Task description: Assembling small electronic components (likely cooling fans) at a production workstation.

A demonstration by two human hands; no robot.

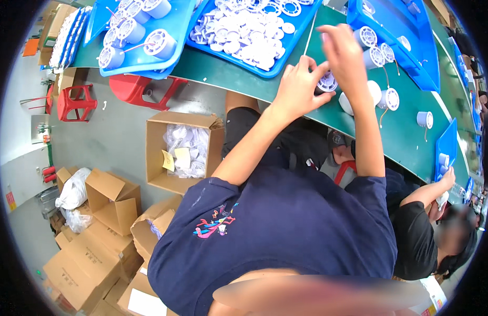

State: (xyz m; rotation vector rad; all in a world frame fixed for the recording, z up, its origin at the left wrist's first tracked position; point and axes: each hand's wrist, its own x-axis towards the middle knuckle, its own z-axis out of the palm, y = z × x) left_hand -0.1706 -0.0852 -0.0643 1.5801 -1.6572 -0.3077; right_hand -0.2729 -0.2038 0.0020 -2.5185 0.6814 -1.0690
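Note:
My left hand [299, 92] has its thumb and fingers closed round a small white plastic cylinder [327, 82] with a spoked end, at the near edge of the green table. Just above and to the right of it is my right hand [345, 52], raised with fingers stretched out and nothing visible in them. Beside my right wrist lie white rounded caps [374, 93] and another white cylinder [391, 99] with a thin wire. More white cylinders [374, 57] stand beyond my right hand, next to a blue tray.
A blue tray [278, 68] of loose white discs [236, 37] lies left of my hands. Another blue tray [141, 67] holds wired cylinders. A blue bin [431, 68] stands at right. Behind the table are red stools [78, 102] and cardboard boxes [154, 129]. A co-worker [420, 231] sits at right.

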